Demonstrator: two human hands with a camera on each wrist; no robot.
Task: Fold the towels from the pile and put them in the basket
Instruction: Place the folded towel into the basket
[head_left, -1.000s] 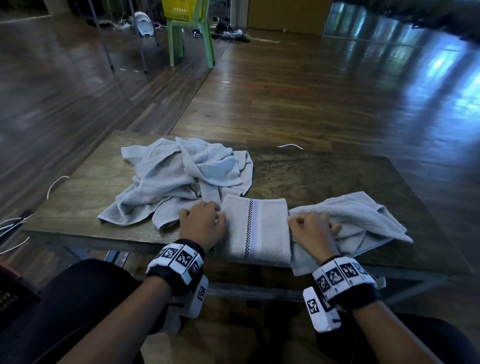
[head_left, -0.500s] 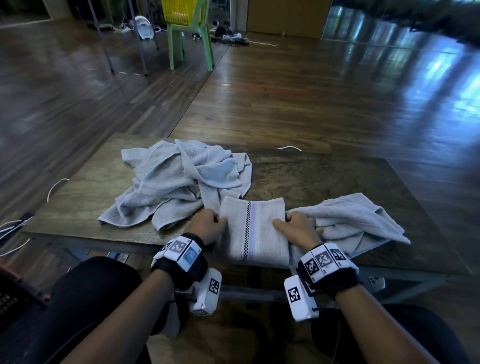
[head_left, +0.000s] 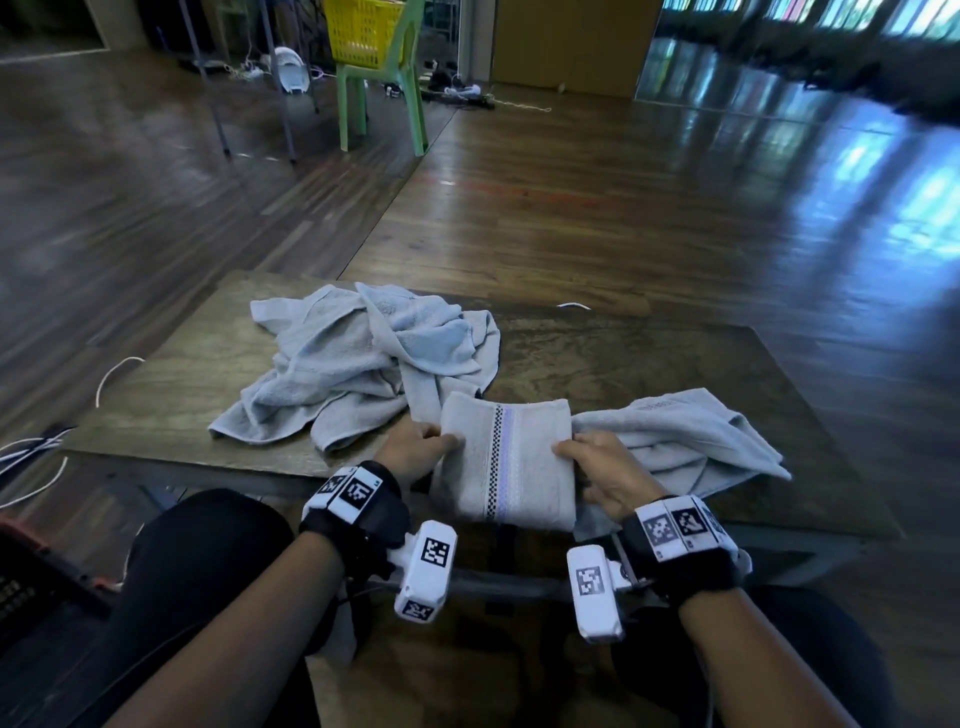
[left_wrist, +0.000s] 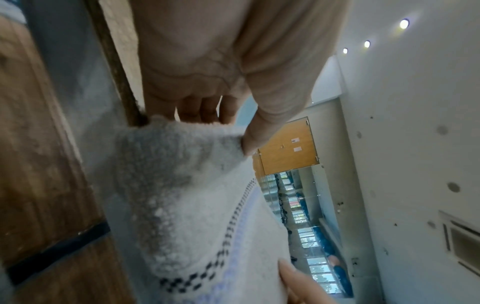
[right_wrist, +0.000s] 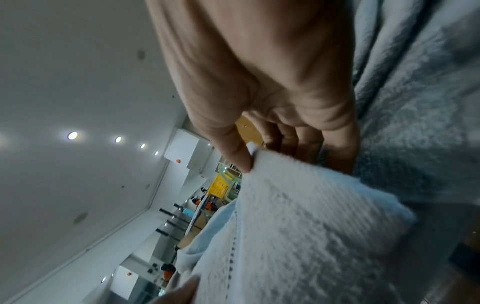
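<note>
Grey-white terry, folded into a small rectangle with a checked and lilac stripe, is the folded towel (head_left: 506, 460) caught between both hands at the near edge of the wooden table (head_left: 649, 358) in the head view: the left hand (head_left: 415, 452) pinches its left side and the right hand (head_left: 605, 473) pinches its right side, thumbs on top. Beyond the left grip lies the pile of towels (head_left: 358, 364), crumpled; just outside the right grip sprawls another loose towel (head_left: 691, 441). Far past both hands a yellow basket (head_left: 361, 31) sits on a green chair (head_left: 395, 93). From the left wrist, the thumb presses the towel's top edge while the fingers (left_wrist: 205, 109) curl behind it. From the right wrist, the thumb and fingers (right_wrist: 309, 144) clamp the towel's edge, with the loose towel just beside the grip.
</note>
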